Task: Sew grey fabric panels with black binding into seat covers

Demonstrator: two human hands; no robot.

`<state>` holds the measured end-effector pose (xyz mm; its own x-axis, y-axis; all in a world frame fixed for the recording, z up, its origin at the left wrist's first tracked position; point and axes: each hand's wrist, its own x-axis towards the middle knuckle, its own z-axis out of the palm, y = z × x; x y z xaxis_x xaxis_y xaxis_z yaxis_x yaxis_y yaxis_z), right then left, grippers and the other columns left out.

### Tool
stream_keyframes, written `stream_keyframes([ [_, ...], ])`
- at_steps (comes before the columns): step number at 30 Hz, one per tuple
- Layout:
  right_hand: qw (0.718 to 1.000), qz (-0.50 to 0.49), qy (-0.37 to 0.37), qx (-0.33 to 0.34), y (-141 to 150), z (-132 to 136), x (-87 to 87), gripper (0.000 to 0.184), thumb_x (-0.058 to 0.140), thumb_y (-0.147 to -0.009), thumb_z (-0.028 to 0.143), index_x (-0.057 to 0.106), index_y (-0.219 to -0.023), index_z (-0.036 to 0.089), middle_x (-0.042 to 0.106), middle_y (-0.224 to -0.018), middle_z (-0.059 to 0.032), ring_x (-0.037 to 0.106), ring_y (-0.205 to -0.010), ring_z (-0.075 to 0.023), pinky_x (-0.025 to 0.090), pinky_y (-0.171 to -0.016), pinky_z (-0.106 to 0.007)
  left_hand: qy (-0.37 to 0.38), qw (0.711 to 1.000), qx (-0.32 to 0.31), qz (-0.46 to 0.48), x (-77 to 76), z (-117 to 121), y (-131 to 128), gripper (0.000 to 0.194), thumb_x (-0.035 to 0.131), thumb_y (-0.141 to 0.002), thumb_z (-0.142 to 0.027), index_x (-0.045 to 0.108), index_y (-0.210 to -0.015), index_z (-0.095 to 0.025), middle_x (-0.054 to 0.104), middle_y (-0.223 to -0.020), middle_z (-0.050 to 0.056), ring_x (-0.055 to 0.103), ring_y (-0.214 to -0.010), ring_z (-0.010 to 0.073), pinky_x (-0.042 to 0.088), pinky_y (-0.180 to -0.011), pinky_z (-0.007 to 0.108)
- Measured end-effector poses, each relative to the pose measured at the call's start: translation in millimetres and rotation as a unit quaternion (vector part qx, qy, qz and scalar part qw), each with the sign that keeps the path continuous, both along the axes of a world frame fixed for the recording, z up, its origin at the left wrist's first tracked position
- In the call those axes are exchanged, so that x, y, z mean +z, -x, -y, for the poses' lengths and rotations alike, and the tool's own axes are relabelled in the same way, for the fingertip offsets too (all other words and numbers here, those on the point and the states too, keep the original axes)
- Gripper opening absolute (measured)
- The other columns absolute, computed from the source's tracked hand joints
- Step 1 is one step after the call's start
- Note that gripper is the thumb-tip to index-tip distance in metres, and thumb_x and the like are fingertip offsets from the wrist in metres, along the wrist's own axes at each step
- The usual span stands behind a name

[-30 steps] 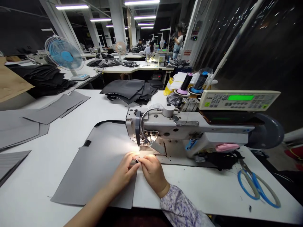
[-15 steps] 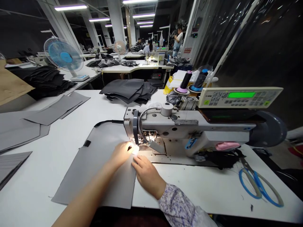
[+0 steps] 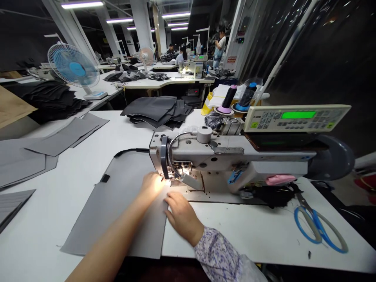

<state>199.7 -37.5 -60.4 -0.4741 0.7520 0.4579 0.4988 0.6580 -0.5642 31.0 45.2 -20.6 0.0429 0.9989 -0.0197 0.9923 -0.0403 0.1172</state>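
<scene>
White columns point(image 3: 141, 27), fluorescent ceiling lights point(image 3: 82, 5), rows of white worktables point(image 3: 164, 75), dark curtain point(image 3: 293, 58).

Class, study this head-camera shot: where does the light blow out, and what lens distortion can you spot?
In the head view, the lamp glow under the sewing machine washes out the left hand; the ceiling tube is overexposed too; wide-angle distortion makes the white pillar lean inward toward the top.
</scene>
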Motion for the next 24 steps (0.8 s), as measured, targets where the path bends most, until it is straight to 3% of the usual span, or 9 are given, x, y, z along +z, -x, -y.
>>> stream_keyframes([
  [3,0.999,-0.008,0.015,-0.045,-5.2,-5.5,2.0,0.021,0.060,-0.089,0.007,0.066,-0.106,0.017,0.065,-0.118,-0.0118,0.056,-0.117,-0.0277,0.049,-0.106,-0.048,-0.054,0.997,-0.049,0.015,-4.9,15.6,3.7,0.030,0.049,-0.096,-0.029,0.076,-0.106,-0.021,0.073,-0.114,0.011,0.062,-0.110,0.0275,0.045,-0.099,0.038],
  [9,0.999,0.023,0.004,0.023,-8.0,-5.2,10.4,0.020,0.060,-0.092,0.009,0.068,-0.107,0.019,0.065,-0.123,-0.0090,0.050,-0.125,-0.0284,0.048,-0.108,-0.048,-0.094,0.977,-0.179,0.070,-13.3,43.4,12.2,0.032,0.049,-0.093,-0.013,0.074,-0.110,-0.021,0.074,-0.115,0.008,0.062,-0.109,0.0256,0.044,-0.102,0.041],
  [13,0.997,0.043,-0.020,0.059,-2.9,3.5,10.8,0.021,0.052,-0.098,0.010,0.068,-0.107,0.018,0.067,-0.117,-0.0085,0.049,-0.129,-0.0276,0.045,-0.112,-0.048,-0.089,0.976,-0.186,0.066,-16.3,43.9,13.8,0.029,0.052,-0.091,-0.012,0.075,-0.106,-0.021,0.075,-0.116,0.006,0.063,-0.110,0.0251,0.043,-0.104,0.042],
  [19,0.997,0.054,-0.014,0.056,-2.1,4.6,8.4,0.014,0.056,-0.096,0.014,0.067,-0.104,0.017,0.067,-0.111,-0.0084,0.048,-0.129,-0.0282,0.044,-0.113,-0.048,-0.098,0.976,-0.183,0.070,-18.7,39.0,15.2,0.032,0.051,-0.089,-0.010,0.076,-0.105,-0.021,0.076,-0.112,0.007,0.063,-0.107,0.0248,0.046,-0.102,0.042],
  [24,0.997,0.062,-0.009,0.043,-2.6,5.0,5.1,0.021,0.063,-0.092,0.014,0.066,-0.113,0.016,0.065,-0.123,-0.0107,0.045,-0.135,-0.0301,0.040,-0.116,-0.052,-0.115,0.975,-0.177,0.070,-25.8,35.4,17.1,0.030,0.054,-0.089,-0.013,0.077,-0.106,-0.022,0.076,-0.113,0.007,0.062,-0.109,0.0264,0.048,-0.102,0.043],
])
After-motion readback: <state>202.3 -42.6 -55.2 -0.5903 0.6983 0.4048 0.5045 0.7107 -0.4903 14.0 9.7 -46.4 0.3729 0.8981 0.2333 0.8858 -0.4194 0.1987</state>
